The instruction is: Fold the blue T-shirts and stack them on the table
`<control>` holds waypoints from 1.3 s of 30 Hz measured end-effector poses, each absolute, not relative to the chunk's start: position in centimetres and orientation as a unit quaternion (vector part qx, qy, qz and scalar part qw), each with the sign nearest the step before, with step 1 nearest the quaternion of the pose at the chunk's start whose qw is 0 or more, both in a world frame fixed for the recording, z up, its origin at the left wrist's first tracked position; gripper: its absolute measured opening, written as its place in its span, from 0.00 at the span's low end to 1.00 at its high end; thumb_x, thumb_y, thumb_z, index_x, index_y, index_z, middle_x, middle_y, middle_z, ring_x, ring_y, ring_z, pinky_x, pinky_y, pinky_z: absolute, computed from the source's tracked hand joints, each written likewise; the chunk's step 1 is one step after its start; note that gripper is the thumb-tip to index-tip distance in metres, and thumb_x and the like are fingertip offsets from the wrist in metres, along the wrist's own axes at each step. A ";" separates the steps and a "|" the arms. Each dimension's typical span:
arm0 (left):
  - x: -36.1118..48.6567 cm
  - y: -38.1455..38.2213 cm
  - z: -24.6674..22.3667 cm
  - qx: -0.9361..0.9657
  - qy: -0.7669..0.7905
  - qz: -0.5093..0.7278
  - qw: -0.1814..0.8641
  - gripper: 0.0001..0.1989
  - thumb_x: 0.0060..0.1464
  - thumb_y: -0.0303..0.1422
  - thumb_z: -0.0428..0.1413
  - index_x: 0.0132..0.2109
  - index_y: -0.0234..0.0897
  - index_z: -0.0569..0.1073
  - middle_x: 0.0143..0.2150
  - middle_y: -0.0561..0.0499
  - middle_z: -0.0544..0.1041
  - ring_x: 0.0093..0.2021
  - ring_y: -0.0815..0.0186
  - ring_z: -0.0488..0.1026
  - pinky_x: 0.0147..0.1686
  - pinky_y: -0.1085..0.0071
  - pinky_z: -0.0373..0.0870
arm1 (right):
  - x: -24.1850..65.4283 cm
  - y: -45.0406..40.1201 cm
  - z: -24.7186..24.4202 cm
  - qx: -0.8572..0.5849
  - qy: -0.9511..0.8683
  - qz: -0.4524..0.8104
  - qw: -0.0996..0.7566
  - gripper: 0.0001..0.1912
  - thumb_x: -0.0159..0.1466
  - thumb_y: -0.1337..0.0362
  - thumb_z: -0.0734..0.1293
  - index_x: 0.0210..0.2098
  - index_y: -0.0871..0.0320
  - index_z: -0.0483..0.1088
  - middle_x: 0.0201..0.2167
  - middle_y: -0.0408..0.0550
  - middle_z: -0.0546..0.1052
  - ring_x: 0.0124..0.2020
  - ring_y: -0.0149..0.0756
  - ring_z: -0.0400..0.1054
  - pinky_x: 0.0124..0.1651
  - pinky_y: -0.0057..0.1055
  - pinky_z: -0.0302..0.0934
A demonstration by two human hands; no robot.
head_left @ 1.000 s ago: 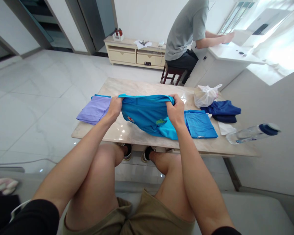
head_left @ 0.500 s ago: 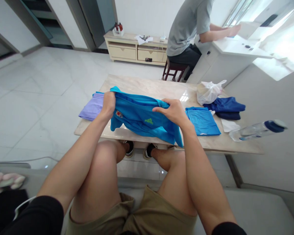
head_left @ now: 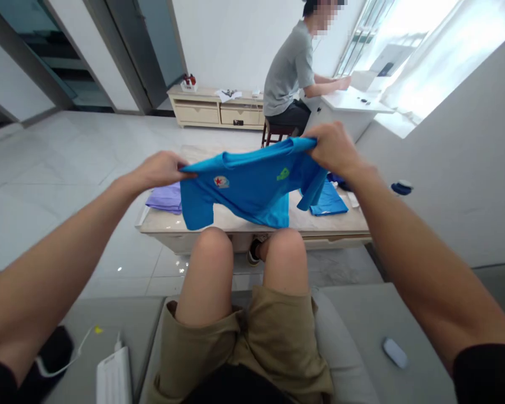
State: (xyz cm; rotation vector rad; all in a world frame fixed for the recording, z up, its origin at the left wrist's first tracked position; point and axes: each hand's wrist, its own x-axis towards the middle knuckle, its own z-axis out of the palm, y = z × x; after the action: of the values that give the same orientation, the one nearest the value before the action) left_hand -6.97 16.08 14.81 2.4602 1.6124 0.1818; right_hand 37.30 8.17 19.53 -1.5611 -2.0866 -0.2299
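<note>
Blue shirt hangs stretched between left fingers and right fingers, both clamped on its shoulders.

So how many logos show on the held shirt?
2: a red-star logo nearer the left hand, a green logo nearer the right hand. Others may be hidden.

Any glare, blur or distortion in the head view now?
Head view: glare washes out the white curtain at upper right. Head view: the right hand looks slightly blurred, while emblems on the blue shirt are distinct. Head view: the grey door leans, apparently from wide-angle distortion.
</note>
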 end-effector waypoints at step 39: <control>-16.5 -2.3 11.0 0.748 0.627 0.219 0.002 0.23 0.59 0.53 0.49 0.37 0.46 0.84 0.28 0.48 0.82 0.27 0.57 0.75 0.32 0.67 0.64 | 40.0 -8.5 9.6 -0.668 -0.558 -0.157 0.467 0.24 0.77 0.50 0.56 0.47 0.55 0.80 0.36 0.55 0.84 0.29 0.45 0.74 0.36 0.38 0.65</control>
State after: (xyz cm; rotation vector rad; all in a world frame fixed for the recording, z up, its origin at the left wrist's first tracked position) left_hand -16.54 -2.29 11.00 2.3458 1.9679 0.6865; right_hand 39.99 -8.51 9.57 -1.6389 -1.3701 -0.3848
